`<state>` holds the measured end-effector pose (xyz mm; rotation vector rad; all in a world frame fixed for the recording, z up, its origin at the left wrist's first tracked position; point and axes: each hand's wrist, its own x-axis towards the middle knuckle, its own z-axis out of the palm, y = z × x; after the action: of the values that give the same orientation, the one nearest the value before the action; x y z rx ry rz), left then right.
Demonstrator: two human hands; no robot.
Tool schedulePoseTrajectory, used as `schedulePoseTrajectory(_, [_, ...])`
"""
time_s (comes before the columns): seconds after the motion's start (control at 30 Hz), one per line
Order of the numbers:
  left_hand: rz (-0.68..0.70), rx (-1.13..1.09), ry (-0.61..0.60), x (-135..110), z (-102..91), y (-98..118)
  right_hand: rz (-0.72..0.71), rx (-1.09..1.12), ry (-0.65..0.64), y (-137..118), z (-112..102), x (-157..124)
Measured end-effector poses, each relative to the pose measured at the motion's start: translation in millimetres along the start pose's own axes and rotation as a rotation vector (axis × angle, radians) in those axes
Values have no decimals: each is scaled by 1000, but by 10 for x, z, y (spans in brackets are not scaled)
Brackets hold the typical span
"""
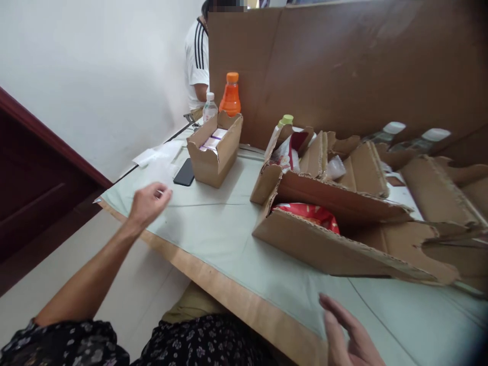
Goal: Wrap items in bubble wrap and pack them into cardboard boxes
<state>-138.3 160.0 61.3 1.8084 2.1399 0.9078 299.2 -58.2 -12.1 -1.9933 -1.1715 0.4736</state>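
My left hand reaches out over the table's left corner, its fingers curled together near a white sheet of paper; whether it holds anything is hidden. Just beyond it lie a black phone and a small open cardboard box with white packets inside. My right hand hovers open at the table's near edge, fingers stretched out, holding nothing. In front of it lies a flat, torn cardboard box with a red packet inside.
The table has a pale green cover. An orange bottle and a clear bottle stand behind the small box. More open cardboard boxes crowd the right side. A tall cardboard sheet screens a person in a white shirt.
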Motion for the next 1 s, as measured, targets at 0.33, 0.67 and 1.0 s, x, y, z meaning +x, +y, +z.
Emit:
schedulePoseTrajectory(0.33, [234,-784,-798,-1956,1027,1361,-37,341,-359,-304,542,-37])
schedulePoseTrajectory(0.67, [810,-322,-454,-1919,1080,1143,-227,-244,269,225,-114,-41])
schedulePoseTrajectory(1.0, [963,-192,-613,-1798,1373,1105,-649,-434,-179,30,322,-65])
